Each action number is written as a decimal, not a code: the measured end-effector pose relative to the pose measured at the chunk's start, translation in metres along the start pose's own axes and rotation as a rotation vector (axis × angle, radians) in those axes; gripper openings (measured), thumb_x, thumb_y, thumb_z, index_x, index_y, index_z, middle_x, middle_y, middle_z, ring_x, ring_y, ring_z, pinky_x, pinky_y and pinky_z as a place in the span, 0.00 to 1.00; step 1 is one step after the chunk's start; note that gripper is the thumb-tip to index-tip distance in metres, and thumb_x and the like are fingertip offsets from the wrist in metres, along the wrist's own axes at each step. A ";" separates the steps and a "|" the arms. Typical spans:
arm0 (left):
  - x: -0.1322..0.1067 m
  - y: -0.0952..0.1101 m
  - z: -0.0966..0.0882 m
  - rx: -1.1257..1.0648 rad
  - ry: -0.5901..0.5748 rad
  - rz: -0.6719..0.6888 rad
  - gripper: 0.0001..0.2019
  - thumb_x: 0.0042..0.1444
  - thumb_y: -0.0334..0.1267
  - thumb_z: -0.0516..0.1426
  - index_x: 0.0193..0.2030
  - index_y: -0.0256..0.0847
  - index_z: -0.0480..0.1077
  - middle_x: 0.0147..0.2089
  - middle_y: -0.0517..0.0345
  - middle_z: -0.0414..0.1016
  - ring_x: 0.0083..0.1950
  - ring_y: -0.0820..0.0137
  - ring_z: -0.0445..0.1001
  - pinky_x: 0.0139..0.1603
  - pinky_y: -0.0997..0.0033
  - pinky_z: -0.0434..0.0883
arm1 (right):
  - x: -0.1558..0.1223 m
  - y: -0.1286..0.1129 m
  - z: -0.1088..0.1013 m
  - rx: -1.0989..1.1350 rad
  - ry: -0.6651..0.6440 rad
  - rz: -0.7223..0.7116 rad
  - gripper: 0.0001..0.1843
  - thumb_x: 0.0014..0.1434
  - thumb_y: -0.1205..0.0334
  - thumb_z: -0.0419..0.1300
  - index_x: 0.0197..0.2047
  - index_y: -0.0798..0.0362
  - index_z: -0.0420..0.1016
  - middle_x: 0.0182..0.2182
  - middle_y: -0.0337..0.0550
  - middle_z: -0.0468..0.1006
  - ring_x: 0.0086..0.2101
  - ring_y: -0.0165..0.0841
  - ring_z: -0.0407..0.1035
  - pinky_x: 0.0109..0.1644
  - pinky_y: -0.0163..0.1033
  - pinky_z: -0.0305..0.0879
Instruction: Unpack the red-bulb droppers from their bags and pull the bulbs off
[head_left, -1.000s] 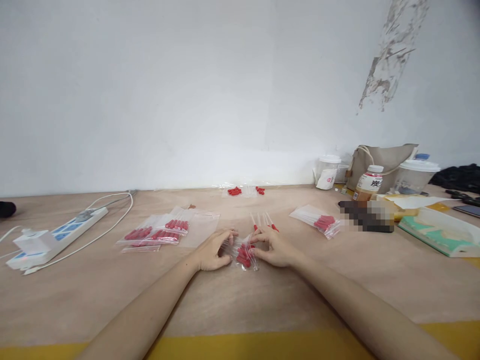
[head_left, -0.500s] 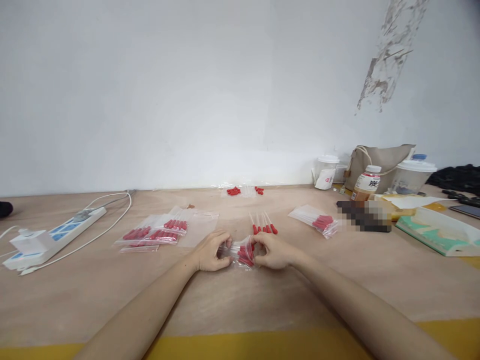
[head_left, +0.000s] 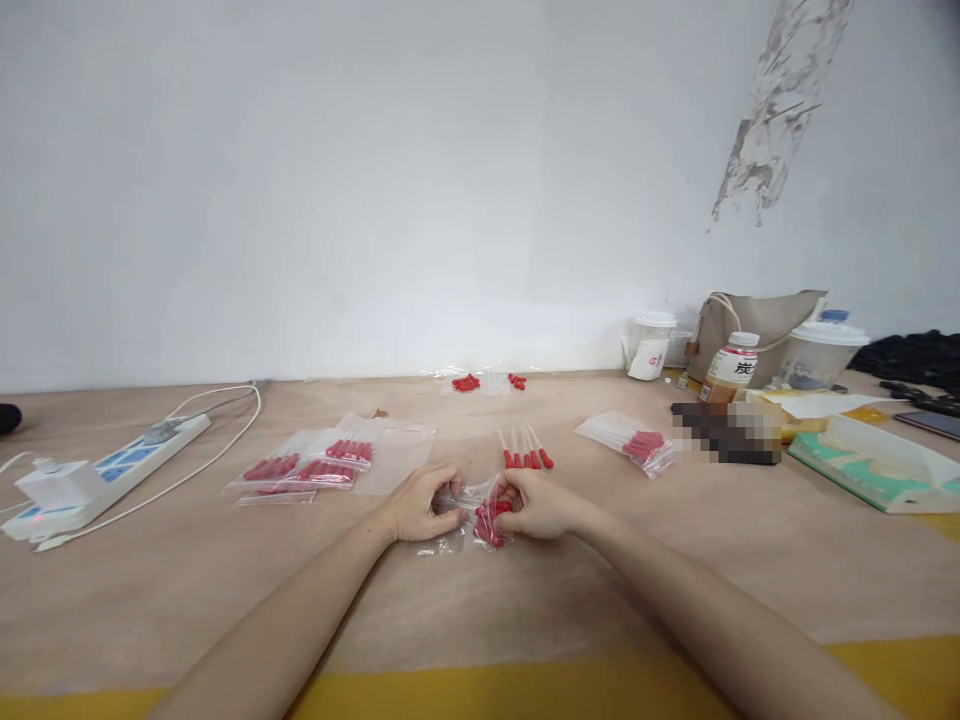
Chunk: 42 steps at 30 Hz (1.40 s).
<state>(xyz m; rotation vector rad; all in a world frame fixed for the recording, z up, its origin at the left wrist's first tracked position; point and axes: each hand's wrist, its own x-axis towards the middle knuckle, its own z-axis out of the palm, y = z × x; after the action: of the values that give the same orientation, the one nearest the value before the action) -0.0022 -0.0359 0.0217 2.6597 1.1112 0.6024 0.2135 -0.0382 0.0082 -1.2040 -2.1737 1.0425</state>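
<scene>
Between my two hands is a clear plastic bag (head_left: 471, 500) with several red-tipped sticks in it, their red ends toward the right. My left hand (head_left: 426, 505) grips the bag's left part between thumb and fingers. At the other end, my right hand (head_left: 538, 505) pinches the plastic beside the red tips. Just beyond my right hand lie several loose red-tipped sticks (head_left: 528, 458), their pale ends pointing away from me. Filled clear bags (head_left: 330, 465) overlap in a pile to the left. Another filled bag (head_left: 630, 442) lies to the right.
Near the wall rests a clear bag (head_left: 491, 382) with red pieces. A power strip (head_left: 124, 465) and white cable (head_left: 225, 455) occupy the left. On the right stand a white-lidded cup (head_left: 651, 345), a drink bottle (head_left: 731, 370), a grey bag (head_left: 765, 325) and a green-and-white box (head_left: 877, 465).
The bag between my hands has shifted, and more loose plastic now shows below my left hand. The red tips have turned slightly beside my right fingers. Both hands stay nearly in place.
</scene>
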 end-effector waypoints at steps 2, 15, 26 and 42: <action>0.000 0.002 -0.001 -0.008 0.031 0.021 0.09 0.44 0.37 0.54 0.33 0.39 0.60 0.33 0.59 0.66 0.35 0.70 0.64 0.38 0.71 0.64 | 0.000 -0.001 0.001 0.001 -0.001 -0.005 0.11 0.41 0.67 0.60 0.33 0.56 0.70 0.24 0.36 0.73 0.25 0.25 0.64 0.23 0.27 0.54; -0.001 -0.003 0.001 0.033 0.015 0.127 0.30 0.44 0.29 0.51 0.57 0.41 0.54 0.60 0.51 0.57 0.63 0.62 0.50 0.60 0.57 0.53 | -0.002 -0.005 -0.015 0.304 0.075 -0.029 0.14 0.39 0.68 0.61 0.34 0.57 0.71 0.27 0.39 0.74 0.26 0.26 0.67 0.28 0.30 0.62; -0.001 -0.001 -0.002 0.021 0.002 0.077 0.29 0.43 0.28 0.51 0.56 0.41 0.57 0.58 0.51 0.59 0.62 0.62 0.53 0.59 0.57 0.55 | -0.006 0.000 -0.050 0.421 0.145 0.050 0.15 0.37 0.67 0.63 0.33 0.56 0.73 0.31 0.41 0.77 0.34 0.31 0.71 0.40 0.37 0.67; 0.001 0.014 -0.004 0.079 0.080 0.010 0.17 0.56 0.39 0.48 0.52 0.43 0.62 0.52 0.54 0.67 0.56 0.63 0.60 0.58 0.57 0.54 | -0.016 0.070 -0.075 0.226 0.789 -0.046 0.20 0.43 0.54 0.63 0.38 0.55 0.72 0.36 0.47 0.77 0.37 0.37 0.71 0.45 0.43 0.68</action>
<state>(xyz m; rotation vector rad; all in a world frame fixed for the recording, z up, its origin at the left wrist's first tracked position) 0.0053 -0.0447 0.0302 2.7306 1.1670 0.6862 0.3089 0.0015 -0.0013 -1.1834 -1.4237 0.6129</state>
